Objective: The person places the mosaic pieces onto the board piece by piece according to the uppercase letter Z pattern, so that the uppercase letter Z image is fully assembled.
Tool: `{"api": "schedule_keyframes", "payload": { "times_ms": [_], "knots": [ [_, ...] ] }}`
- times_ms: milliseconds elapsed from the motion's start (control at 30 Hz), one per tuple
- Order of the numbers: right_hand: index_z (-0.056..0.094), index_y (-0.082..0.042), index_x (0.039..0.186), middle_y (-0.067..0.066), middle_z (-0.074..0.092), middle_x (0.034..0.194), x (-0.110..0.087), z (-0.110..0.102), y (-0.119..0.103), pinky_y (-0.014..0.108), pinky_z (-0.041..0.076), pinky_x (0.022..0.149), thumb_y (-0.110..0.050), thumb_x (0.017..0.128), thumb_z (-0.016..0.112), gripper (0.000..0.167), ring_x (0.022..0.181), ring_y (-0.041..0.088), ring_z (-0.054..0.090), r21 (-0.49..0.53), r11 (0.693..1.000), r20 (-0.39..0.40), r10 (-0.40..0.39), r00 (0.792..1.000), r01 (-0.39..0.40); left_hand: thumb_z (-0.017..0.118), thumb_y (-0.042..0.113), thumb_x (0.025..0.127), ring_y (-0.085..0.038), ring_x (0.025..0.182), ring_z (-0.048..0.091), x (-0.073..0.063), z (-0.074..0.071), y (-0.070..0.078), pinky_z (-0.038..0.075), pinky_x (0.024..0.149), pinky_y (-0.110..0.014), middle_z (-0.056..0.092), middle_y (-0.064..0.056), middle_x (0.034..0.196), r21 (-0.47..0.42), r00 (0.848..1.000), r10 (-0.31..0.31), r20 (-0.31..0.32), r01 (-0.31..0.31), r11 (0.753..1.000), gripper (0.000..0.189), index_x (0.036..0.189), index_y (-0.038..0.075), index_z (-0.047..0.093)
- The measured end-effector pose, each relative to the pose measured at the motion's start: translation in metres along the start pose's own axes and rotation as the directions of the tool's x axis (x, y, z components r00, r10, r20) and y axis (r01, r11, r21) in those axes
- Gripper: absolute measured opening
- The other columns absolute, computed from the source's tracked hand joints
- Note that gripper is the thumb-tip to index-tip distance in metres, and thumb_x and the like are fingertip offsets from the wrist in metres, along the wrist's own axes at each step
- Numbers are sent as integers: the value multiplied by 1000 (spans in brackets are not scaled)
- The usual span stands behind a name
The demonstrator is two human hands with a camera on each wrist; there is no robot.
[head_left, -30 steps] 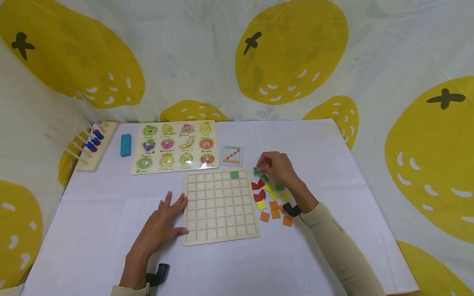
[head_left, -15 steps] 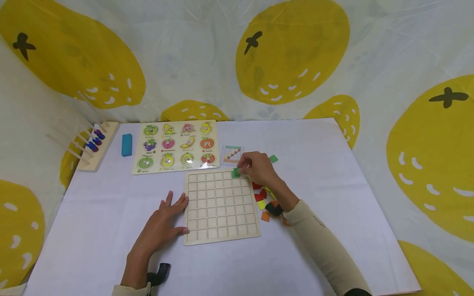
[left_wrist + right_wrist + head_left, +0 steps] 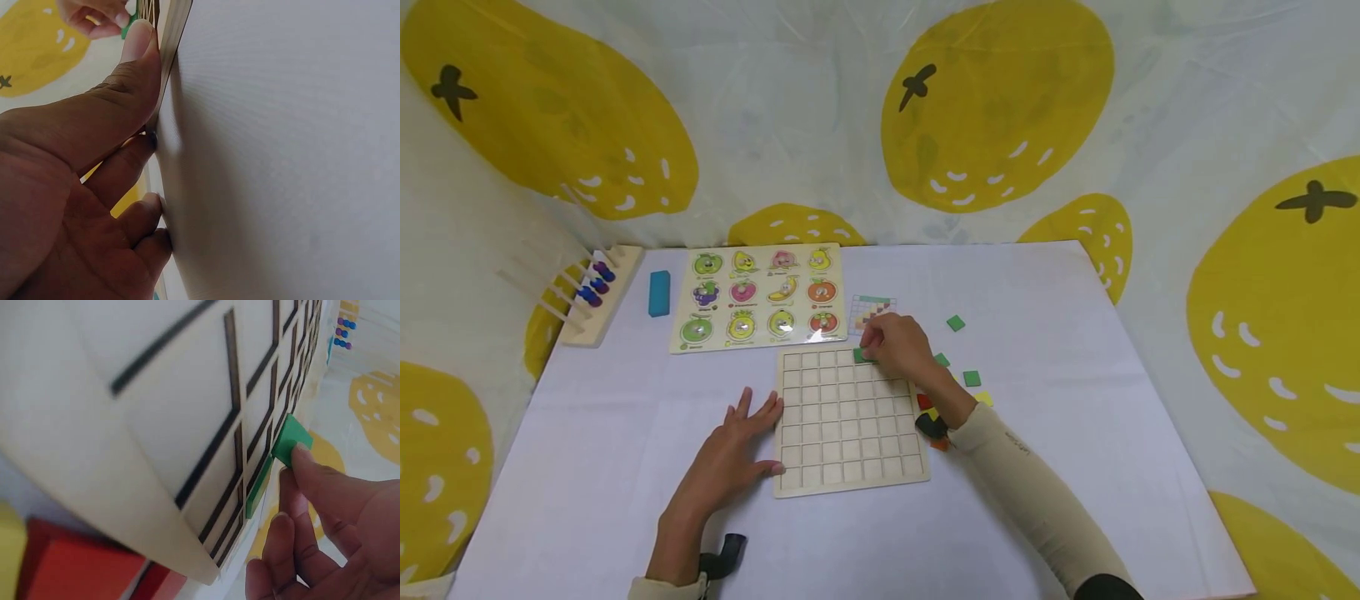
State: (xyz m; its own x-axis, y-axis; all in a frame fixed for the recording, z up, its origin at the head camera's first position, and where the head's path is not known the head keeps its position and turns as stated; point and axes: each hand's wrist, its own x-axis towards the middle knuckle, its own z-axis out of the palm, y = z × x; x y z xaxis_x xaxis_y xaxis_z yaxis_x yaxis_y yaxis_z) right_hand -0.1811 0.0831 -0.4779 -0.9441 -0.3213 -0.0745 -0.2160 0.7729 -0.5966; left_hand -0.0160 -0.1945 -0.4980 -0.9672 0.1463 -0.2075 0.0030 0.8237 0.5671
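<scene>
My right hand (image 3: 898,343) pinches a green square tile (image 3: 291,440) between thumb and fingers at the far row of a wooden grid board (image 3: 841,425). The right wrist view shows that tile tilted over a cell, beside another green tile (image 3: 259,489) lying in the same row. Along the board's left side my left hand (image 3: 724,467) rests with its fingers spread, thumb (image 3: 139,53) and fingertips touching the edge. Just beyond the board lies a small pattern card (image 3: 860,305), partly covered by my right hand.
Right of the board lie loose green tiles (image 3: 972,378), a red piece (image 3: 923,402), yellow (image 3: 984,399) and orange (image 3: 939,445) pieces, partly under my right forearm. Farther back are a fruit picture board (image 3: 758,321), a teal block (image 3: 658,293) and a peg stand (image 3: 597,312) with beads.
My right hand has carried a green tile leftward from the loose pieces to the board's far row. A loose green tile now lies farther back on the table. The left hand stays put.
</scene>
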Motion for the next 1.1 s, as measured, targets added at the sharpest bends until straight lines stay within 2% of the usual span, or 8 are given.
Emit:
{"api": "schedule_keyframes", "payload": {
  "times_ms": [200,333,567,800,933,1100],
  "knots": [
    [71,-20,80,-3,64,78,1,3,-2,30,46,70,-14,88,88,20,76,17,59,-113,994,-9,-8,1000,7,100,24,68,-54,160,18,0,0,1,28,119,-77,38,-3,169,18,1000,7,-11,-7,1000,109,161,19,44],
    [69,-21,80,-3,64,77,2,4,-1,31,45,71,-14,89,87,20,77,18,58,-137,990,4,-9,1000,10,100,24,68,-50,162,17,0,1,1,27,121,-74,38,-3,169,21,1000,13,-9,-13,1000,109,161,19,45],
    [74,-17,90,-2,68,84,-6,-7,12,33,50,76,-10,88,85,13,83,17,62,-38,999,-5,-24,1000,24,100,24,67,-47,163,17,0,1,2,27,122,-72,39,-2,168,24,1000,18,-9,-18,1000,108,160,18,46],
    [77,-14,98,1,70,89,-20,-30,37,32,50,66,-10,91,82,9,76,19,62,50,999,-17,-2,1000,2,100,24,67,-46,164,16,0,1,2,26,122,-72,39,-2,168,22,1000,23,-10,-23,999,108,160,17,46],
    [77,-15,99,2,69,90,-26,-41,54,31,50,63,-10,92,77,9,75,21,59,55,998,-17,38,999,-37,100,25,68,-45,164,16,0,1,2,25,123,-71,40,-2,167,23,1000,27,-11,-27,999,107,160,17,46],
    [77,-16,103,2,70,94,-33,-52,72,34,50,73,-12,92,80,12,85,24,58,8,995,-12,98,995,-98,100,24,67,-47,163,18,-1,1,2,26,122,-73,41,-4,167,6,999,33,-19,-33,999,108,160,16,47]
  ]
}}
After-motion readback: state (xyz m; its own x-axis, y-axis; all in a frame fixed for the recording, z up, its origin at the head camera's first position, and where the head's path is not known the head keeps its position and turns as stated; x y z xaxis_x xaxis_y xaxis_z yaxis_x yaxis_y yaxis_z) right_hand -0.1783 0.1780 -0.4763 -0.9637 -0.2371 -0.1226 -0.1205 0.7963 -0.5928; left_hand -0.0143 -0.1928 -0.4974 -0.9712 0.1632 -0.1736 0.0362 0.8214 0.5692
